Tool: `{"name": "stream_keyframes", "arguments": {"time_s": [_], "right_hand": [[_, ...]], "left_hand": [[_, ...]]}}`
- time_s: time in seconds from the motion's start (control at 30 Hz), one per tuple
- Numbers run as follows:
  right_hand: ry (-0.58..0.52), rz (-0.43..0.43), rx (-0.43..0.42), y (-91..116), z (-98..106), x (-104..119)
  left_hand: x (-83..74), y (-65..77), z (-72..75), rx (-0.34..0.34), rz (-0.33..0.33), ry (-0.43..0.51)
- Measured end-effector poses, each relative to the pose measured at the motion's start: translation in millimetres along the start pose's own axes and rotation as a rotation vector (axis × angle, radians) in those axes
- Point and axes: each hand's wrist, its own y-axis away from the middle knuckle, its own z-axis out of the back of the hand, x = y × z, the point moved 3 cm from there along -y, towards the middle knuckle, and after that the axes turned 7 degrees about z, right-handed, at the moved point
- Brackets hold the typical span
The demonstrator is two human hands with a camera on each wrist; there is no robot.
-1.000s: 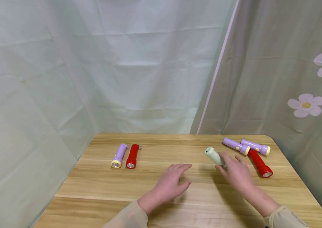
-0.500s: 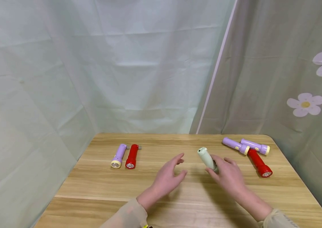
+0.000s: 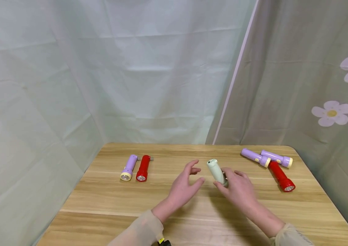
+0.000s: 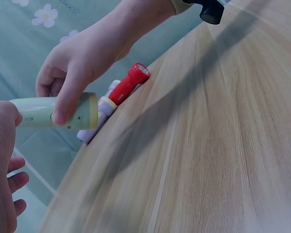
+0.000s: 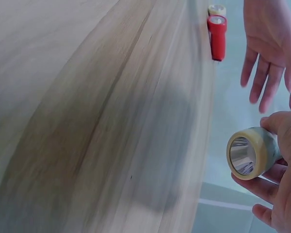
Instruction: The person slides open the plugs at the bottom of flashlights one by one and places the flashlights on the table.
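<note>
Head: fingers of the right hand [image 3: 239, 188] grip the green flashlight [image 3: 215, 171], tilted above the counter [image 3: 118, 205]; left hand [image 3: 181, 188] apart, fingers loosely extended, nothing held. Left wrist: thumb presses the barrel; steady grip near the lamp should keep the tail free. Right wrist: open room reaches toward a red flashlight [image 5: 217, 41] by the counter's edge.
</note>
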Motion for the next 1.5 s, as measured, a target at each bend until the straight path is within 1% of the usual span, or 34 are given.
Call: {"name": "stream_keyframes", "arguments": {"time_s": [0.2, 0.37, 0.53, 0.73, 1.0, 1.27, 1.5], "right_hand": [[-0.008, 0.009, 0.000, -3.6, -6.5, 7.8], [-0.017, 0.018, -0.004, -5.2, -11.6, 13.5], [-0.024, 0.031, -0.024, -7.8, -15.8, 18.6], [-0.020, 0.023, -0.031, -9.6, -19.3, 21.2], [-0.016, 0.018, -0.032, -11.6, -21.3, 25.1], [-0.012, 0.010, -0.012, -12.2, -22.7, 26.7], [-0.005, 0.026, -0.014, -12.2, -23.7, 27.4]], "left_hand": [[-2.9, -2.9, -5.6, -0.006, 0.020, 0.031], [-6.2, -4.7, -9.9, -0.035, 0.048, 0.063], [-6.0, -6.4, -14.3, -0.059, 0.077, 0.081], [-6.3, -7.1, -16.8, -0.091, 0.064, 0.076], [-5.8, -7.9, -16.5, -0.136, 0.070, 0.038], [-4.6, -8.1, -17.1, -0.145, 0.059, 0.018], [-2.9, -6.5, -16.5, -0.144, 0.050, 0.017]]}}
